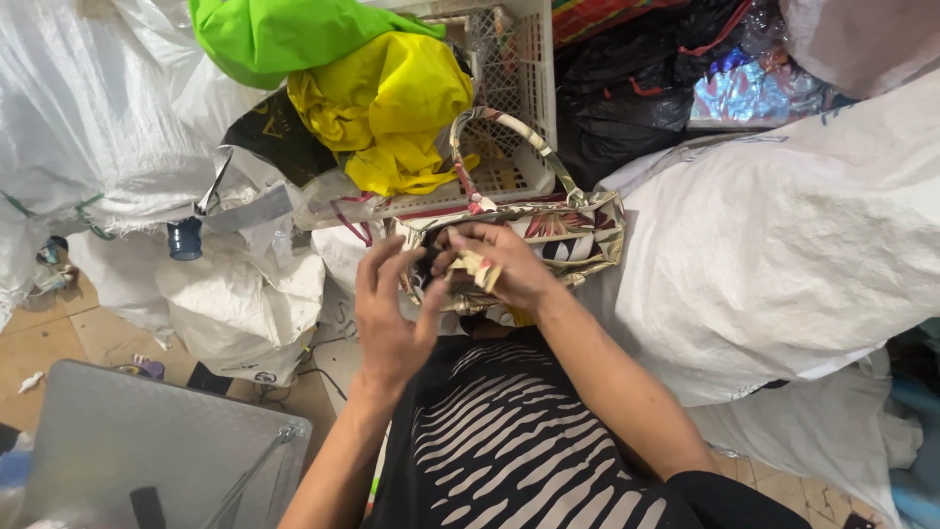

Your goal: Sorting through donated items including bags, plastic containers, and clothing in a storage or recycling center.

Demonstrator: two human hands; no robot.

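While both hands, left (pixel 392 313) spread, right (pixel 499 266) pinching folded paper (pixel 480 266), meet at a patterned handbag (pixel 578 235); white sacks (pixel 783 245) crowd round.

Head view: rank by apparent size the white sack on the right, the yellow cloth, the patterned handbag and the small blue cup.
1. white sack
2. yellow cloth and patterned handbag: look alike, not ranked
3. small blue cup

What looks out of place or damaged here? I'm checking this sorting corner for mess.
The yellow cloth and green cloth are heaped crumpled over the white crate, spilling past its rim. The patterned bag in the right hand and left hand looks creased. No clear damage shows.
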